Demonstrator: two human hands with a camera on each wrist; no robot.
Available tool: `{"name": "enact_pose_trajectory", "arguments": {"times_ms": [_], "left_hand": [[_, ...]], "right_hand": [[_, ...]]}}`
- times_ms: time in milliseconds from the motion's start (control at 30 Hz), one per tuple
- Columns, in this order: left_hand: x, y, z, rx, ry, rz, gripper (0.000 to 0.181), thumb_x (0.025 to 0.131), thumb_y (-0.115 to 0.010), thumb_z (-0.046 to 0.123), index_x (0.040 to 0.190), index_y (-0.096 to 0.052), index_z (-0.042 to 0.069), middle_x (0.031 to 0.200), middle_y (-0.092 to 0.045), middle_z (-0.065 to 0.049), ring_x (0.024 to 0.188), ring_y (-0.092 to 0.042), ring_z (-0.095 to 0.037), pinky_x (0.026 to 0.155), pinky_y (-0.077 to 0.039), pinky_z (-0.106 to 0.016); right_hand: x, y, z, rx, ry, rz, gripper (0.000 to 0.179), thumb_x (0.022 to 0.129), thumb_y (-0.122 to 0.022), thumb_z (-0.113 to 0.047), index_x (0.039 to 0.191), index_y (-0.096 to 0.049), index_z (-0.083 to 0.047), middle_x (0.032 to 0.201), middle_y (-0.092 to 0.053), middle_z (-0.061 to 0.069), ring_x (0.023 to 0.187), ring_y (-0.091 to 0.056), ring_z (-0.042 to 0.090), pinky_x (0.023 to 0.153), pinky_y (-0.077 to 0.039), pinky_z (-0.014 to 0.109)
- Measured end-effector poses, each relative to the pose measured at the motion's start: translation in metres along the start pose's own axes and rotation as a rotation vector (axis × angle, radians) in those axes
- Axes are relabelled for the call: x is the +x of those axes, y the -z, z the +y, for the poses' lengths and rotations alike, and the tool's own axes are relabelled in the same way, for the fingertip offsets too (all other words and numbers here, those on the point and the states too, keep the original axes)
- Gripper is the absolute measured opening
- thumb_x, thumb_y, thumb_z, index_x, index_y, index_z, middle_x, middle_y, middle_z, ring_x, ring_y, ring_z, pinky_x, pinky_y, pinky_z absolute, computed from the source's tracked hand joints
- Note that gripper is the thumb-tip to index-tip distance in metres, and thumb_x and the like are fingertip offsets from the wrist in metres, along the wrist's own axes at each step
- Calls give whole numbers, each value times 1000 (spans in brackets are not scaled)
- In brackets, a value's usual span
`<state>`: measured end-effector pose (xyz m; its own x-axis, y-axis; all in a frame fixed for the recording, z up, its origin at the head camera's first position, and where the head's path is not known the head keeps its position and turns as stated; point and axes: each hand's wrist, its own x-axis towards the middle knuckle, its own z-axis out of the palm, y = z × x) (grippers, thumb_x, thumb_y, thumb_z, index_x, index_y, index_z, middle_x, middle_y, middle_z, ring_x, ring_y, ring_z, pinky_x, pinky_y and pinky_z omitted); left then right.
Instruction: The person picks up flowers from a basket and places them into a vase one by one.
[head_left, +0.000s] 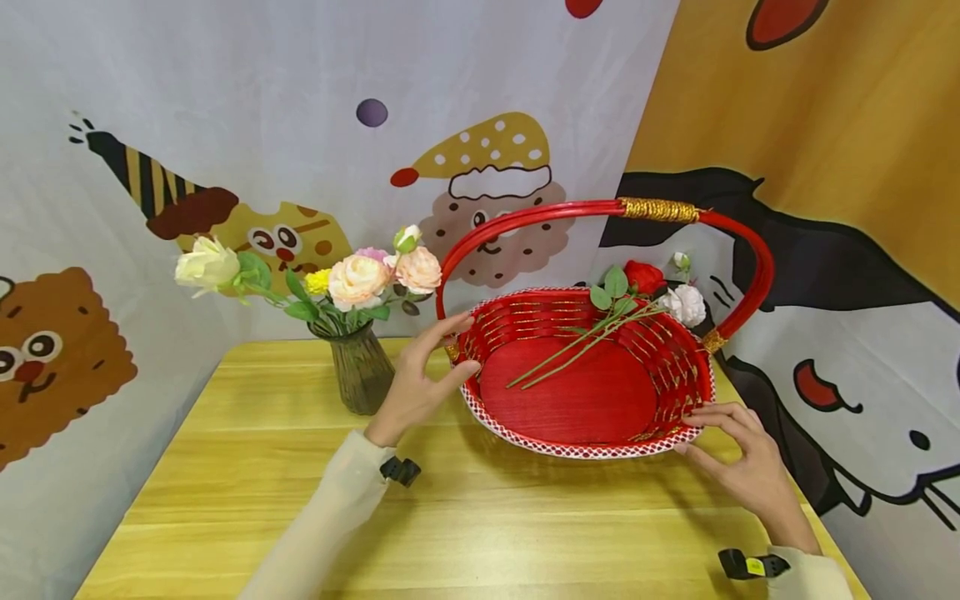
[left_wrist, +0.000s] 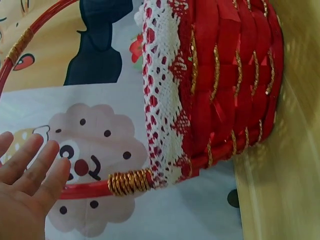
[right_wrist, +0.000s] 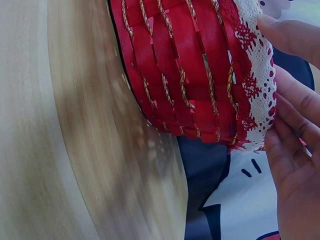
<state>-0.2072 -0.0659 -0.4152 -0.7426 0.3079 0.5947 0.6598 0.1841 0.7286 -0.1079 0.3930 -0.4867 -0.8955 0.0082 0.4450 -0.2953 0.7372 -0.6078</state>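
A red woven basket (head_left: 570, 400) with white lace trim and a tall arched handle (head_left: 525, 215) stands on the table. My right hand (head_left: 742, 462) pinches its front right rim, the thumb on the lace (right_wrist: 260, 75) outside and the fingers over the inner side. Beside the left rim is my left hand (head_left: 420, 375), its fingers spread. In the left wrist view that hand (left_wrist: 27, 185) appears apart from the lace edge (left_wrist: 162, 95). Inside the basket, a red rose (head_left: 643, 277) and a pale pink flower (head_left: 684, 305) lean on the back right rim, stems slanting towards the middle.
Left of the basket stands a ribbed glass vase (head_left: 362, 371) holding peach flowers (head_left: 360, 282), a yellow flower (head_left: 318, 282) and a cream rose (head_left: 207, 265) that sticks out left. Cartoon-printed cloth (head_left: 300, 75) hangs behind the wooden table (head_left: 480, 533).
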Motion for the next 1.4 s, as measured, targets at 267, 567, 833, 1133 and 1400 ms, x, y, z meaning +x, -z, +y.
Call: {"name": "enact_pose_trajectory", "arguments": {"times_ms": [267, 567, 833, 1133, 1400], "left_hand": [[19, -7, 7, 40, 43, -83, 62, 95, -67, 58, 150, -48, 37, 147, -58, 11, 134, -55, -13, 111, -46, -48], [38, -18, 11, 39, 124, -249, 61, 94, -69, 56, 148, -53, 33, 149, -56, 9, 137, -53, -16, 114, -46, -48], [58, -29, 12, 94, 161, -327, 56, 94, -72, 50, 145, -56, 33, 148, -57, 11, 133, -55, -12, 112, -48, -43], [82, -45, 16, 145, 177, -389, 57, 94, -71, 51, 144, -57, 29, 140, -62, 9, 128, -58, -8, 109, -50, -39], [102, -67, 14, 153, 192, -452, 58, 93, -68, 58, 143, -58, 30, 139, -62, 10, 126, -59, -7, 109, -50, -34]], "right_hand": [[1, 0, 2, 12, 41, 6, 44, 68, -92, 1, 104, -78, -20, 119, -63, -1, 115, -40, -9, 89, -29, 16], [1, 0, 2, 7, 30, 1, 43, 69, -92, 0, 104, -78, -20, 119, -63, -2, 116, -40, -9, 89, -29, 15], [1, 0, 0, -3, -11, -2, 41, 70, -94, -6, 105, -78, -21, 120, -63, -5, 117, -38, -11, 88, -28, 15], [1, 0, 0, -8, -19, 0, 40, 71, -94, -8, 105, -78, -21, 120, -63, -6, 119, -36, -12, 90, -27, 13], [0, -1, 1, -24, -38, -10, 39, 72, -94, -11, 106, -78, -21, 121, -61, -11, 121, -33, -13, 89, -26, 13]]}}
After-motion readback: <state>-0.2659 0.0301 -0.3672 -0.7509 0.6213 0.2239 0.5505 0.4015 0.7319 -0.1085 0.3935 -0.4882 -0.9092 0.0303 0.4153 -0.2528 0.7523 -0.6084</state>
